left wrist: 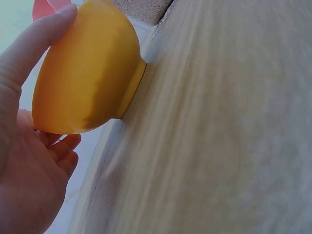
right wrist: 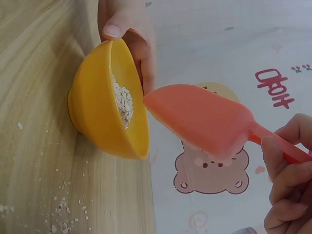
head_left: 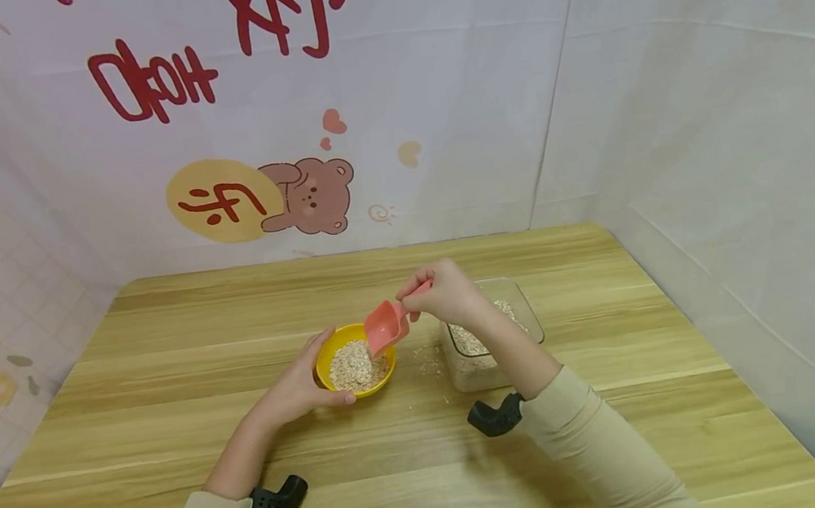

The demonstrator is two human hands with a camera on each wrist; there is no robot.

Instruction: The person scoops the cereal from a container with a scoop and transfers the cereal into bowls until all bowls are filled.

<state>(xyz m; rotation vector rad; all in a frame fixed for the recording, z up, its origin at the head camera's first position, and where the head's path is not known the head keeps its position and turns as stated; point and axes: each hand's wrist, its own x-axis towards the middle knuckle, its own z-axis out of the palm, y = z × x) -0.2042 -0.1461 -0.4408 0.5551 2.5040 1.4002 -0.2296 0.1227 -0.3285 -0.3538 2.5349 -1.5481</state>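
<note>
A yellow bowl (head_left: 326, 378) of oat flakes (head_left: 356, 365) stands on the wooden table. My left hand (head_left: 306, 383) holds it from the left, thumb at the near rim and fingers round the far side; the left wrist view shows the bowl's base (left wrist: 131, 92) on the tabletop. In my right hand (head_left: 442, 293) is a pink scoop (head_left: 384, 326), its handle pinched between thumb and fingers. The scoop tilts over the bowl's right rim with its lip down toward the flakes, and its inside looks bare in the head view. Seen from the right wrist, the scoop's underside (right wrist: 204, 117) faces the camera.
A clear square container (head_left: 470, 377) with more oat flakes stands to the right, partly behind my right forearm. Loose flakes (head_left: 429, 362) lie scattered on the table (head_left: 403, 481) between bowl and container. A printed cloth wall (head_left: 437, 116) rises behind the table.
</note>
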